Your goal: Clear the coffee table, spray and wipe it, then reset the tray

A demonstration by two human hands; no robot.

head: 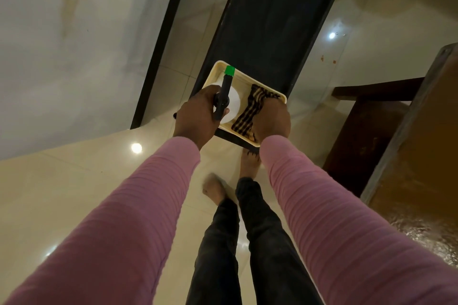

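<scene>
One view, head: I see tray (pixel 248 76) mid-frame at near end of dark coffee table (pixel 272 20). Left hand (pixel 195 119) curled round spray bottle (pixel 226 89) neck, bottle in tray. Right hand (pixel 272 121) covers striped cloth (pixel 249 112) end; fingers hidden, can't tell grip.

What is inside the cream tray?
A white spray bottle, gripped by the left hand, and a striped cloth bunched in the right hand. The hands hide the tray's near side.
</scene>
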